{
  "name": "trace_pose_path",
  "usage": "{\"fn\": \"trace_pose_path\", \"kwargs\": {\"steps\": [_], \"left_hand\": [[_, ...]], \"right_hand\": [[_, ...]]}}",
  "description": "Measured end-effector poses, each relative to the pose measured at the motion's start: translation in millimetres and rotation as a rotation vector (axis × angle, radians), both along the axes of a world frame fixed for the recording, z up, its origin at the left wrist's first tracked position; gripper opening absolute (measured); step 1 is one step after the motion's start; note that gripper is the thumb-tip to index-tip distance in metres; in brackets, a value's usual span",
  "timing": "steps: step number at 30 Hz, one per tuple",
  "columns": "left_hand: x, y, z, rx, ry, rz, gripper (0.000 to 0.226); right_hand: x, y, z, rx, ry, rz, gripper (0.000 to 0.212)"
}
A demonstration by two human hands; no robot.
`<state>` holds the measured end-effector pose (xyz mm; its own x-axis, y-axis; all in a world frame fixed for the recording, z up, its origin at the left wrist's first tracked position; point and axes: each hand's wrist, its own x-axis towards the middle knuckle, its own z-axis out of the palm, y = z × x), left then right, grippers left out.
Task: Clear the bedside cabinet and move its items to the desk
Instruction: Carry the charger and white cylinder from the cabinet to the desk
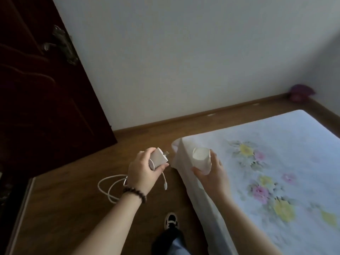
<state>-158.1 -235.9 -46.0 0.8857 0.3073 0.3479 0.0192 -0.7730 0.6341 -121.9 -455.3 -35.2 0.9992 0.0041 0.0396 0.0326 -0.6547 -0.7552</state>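
My left hand (142, 171) is closed around a white charger block (159, 157), its metal prongs pointing away to the right. The charger's white cable (110, 188) hangs in loops below my left wrist, its free plug dangling near the floor. My right hand (210, 173) grips a white paper cup (201, 159) upright, over the corner of the bed. Both hands are held out in front of me above the floor. Neither the bedside cabinet nor the desk is in view.
A bed with a pale flowered sheet (272, 173) fills the right side. A dark wooden door (42, 100) stands at the left. Brown wood floor (77, 199) lies between them. My shoe (171, 220) is below. A purple object (301, 92) sits in the far corner.
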Motion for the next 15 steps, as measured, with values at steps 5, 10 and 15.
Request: {"fn": "trace_pose_path", "kwargs": {"steps": [5,10,15], "left_hand": [[141.1,47.5,15.9,0.034,0.004,0.032,0.061],[249.1,83.8,27.3,0.018,-0.012,0.041,0.06],[352.7,116.8,19.9,0.016,-0.002,-0.028,0.06]], "right_hand": [[145.5,40.1,4.8,0.036,0.023,0.031,0.076],[254.8,77.4,7.0,0.023,0.009,0.038,0.078],[350.0,109.7,-0.4,-0.012,0.008,-0.034,0.079]]}}
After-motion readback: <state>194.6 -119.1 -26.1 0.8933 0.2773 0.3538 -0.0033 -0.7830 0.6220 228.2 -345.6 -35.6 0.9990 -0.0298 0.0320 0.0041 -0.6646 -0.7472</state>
